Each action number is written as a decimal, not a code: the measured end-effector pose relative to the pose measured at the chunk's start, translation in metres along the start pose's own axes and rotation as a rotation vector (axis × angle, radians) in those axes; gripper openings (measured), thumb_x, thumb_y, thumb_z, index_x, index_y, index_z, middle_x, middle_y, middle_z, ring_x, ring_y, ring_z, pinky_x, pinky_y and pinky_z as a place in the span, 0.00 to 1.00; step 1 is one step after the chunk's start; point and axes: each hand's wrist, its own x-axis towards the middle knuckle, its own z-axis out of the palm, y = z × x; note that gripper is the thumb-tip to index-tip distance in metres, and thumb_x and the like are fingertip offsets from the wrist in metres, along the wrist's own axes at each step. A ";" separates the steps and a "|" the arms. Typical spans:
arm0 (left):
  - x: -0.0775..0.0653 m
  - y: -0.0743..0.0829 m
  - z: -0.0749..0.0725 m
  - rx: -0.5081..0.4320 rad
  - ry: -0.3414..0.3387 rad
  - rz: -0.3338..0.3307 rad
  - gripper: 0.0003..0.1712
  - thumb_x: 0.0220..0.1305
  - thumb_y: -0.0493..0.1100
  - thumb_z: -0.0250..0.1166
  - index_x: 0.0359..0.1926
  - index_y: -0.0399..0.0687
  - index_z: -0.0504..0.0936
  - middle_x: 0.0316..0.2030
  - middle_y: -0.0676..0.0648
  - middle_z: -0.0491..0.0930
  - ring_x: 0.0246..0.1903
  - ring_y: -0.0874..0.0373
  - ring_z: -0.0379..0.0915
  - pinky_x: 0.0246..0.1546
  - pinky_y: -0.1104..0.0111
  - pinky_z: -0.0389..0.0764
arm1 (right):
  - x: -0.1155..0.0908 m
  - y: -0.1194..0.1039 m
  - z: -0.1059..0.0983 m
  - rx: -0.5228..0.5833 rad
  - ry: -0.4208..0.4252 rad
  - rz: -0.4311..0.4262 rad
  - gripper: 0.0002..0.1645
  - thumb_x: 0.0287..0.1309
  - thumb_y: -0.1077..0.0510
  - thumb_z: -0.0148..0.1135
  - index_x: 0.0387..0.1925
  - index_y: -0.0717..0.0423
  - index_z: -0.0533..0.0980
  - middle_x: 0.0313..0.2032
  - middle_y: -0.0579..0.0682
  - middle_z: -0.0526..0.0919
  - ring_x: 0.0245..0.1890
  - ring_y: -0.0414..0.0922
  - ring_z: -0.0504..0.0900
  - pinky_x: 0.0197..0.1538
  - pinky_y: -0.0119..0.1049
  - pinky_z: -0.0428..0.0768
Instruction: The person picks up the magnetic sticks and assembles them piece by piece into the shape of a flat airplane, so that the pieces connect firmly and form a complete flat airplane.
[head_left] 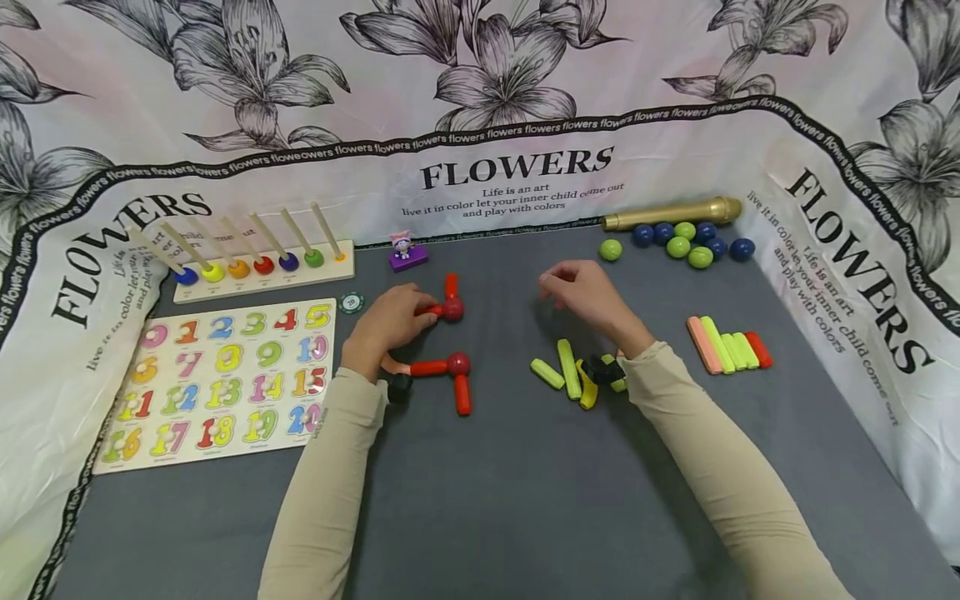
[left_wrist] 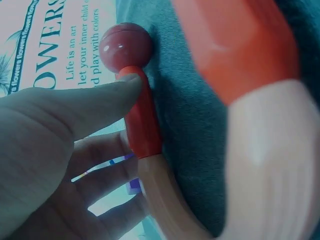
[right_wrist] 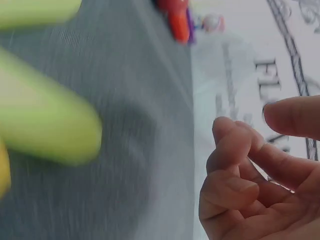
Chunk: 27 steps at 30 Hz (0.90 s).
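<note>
My left hand (head_left: 392, 323) pinches a red stick with a wooden end (left_wrist: 144, 120) between thumb and fingers. The stick joins a red ball (head_left: 452, 308) from which another red stick points away from me. Nearer me lies a similar piece with a red ball (head_left: 459, 363) and two red sticks. My right hand (head_left: 588, 293) hovers over the table with nothing in it, its fingers loosely curled and the thumb apart (right_wrist: 250, 175). Below it lie yellow-green sticks (head_left: 569, 369) and a yellow curved piece (head_left: 587, 387), partly covered by the wrist camera.
On the left are a number board (head_left: 225, 375), a peg stand with coloured rings (head_left: 262, 271) and a chip (head_left: 351, 302). A purple block with a figure (head_left: 407, 257) stands at the back. Green and blue balls (head_left: 678, 247), a gold tube (head_left: 671, 213) and coloured sticks (head_left: 727, 344) lie right.
</note>
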 end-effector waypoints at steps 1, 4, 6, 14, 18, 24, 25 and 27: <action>0.000 -0.001 -0.001 -0.006 -0.007 0.000 0.20 0.81 0.43 0.62 0.65 0.37 0.84 0.61 0.34 0.79 0.61 0.38 0.73 0.69 0.47 0.70 | 0.002 0.002 -0.004 -0.031 0.016 0.005 0.21 0.80 0.54 0.57 0.57 0.68 0.82 0.48 0.66 0.86 0.40 0.59 0.82 0.46 0.47 0.77; 0.001 -0.002 -0.005 -0.041 -0.010 -0.003 0.20 0.82 0.43 0.60 0.64 0.35 0.84 0.59 0.34 0.81 0.58 0.39 0.75 0.67 0.48 0.72 | 0.011 0.012 -0.020 -0.143 0.094 0.011 0.20 0.79 0.55 0.58 0.59 0.67 0.81 0.52 0.66 0.85 0.45 0.60 0.83 0.48 0.48 0.77; 0.003 -0.001 -0.007 -0.082 -0.001 -0.018 0.21 0.83 0.44 0.58 0.63 0.34 0.84 0.56 0.35 0.83 0.56 0.39 0.76 0.64 0.48 0.74 | 0.017 0.018 -0.030 -0.217 0.161 0.004 0.19 0.78 0.57 0.59 0.60 0.67 0.80 0.54 0.68 0.84 0.50 0.62 0.83 0.52 0.53 0.78; 0.019 0.004 -0.008 -0.254 0.035 -0.205 0.26 0.81 0.51 0.56 0.61 0.34 0.84 0.50 0.37 0.82 0.48 0.43 0.75 0.54 0.52 0.78 | 0.037 0.042 -0.066 -0.381 0.333 -0.020 0.25 0.67 0.65 0.59 0.63 0.73 0.77 0.59 0.76 0.77 0.62 0.70 0.74 0.65 0.65 0.68; 0.032 0.010 -0.007 -0.275 0.062 -0.313 0.24 0.78 0.53 0.58 0.53 0.36 0.86 0.39 0.40 0.80 0.40 0.47 0.74 0.41 0.58 0.76 | 0.041 0.050 -0.072 -0.390 0.293 0.034 0.27 0.68 0.63 0.62 0.65 0.74 0.74 0.59 0.76 0.78 0.60 0.69 0.76 0.62 0.64 0.72; 0.048 0.022 -0.004 -0.258 0.080 -0.460 0.26 0.76 0.60 0.62 0.38 0.40 0.78 0.31 0.45 0.72 0.34 0.48 0.71 0.35 0.59 0.70 | 0.045 0.056 -0.069 -0.375 0.255 0.128 0.28 0.73 0.59 0.62 0.66 0.74 0.72 0.59 0.75 0.79 0.57 0.67 0.79 0.60 0.61 0.76; 0.052 0.021 -0.002 -0.244 0.082 -0.471 0.26 0.75 0.61 0.63 0.37 0.40 0.78 0.31 0.44 0.72 0.34 0.48 0.72 0.35 0.57 0.71 | 0.045 0.056 -0.068 -0.374 0.259 0.132 0.28 0.73 0.59 0.62 0.65 0.74 0.73 0.58 0.74 0.79 0.56 0.67 0.79 0.60 0.60 0.76; 0.056 0.024 -0.001 -0.230 0.089 -0.484 0.25 0.74 0.59 0.65 0.40 0.39 0.79 0.34 0.42 0.75 0.36 0.45 0.74 0.41 0.53 0.75 | 0.046 0.056 -0.067 -0.374 0.271 0.131 0.27 0.72 0.59 0.63 0.64 0.73 0.74 0.56 0.74 0.80 0.55 0.67 0.80 0.59 0.60 0.76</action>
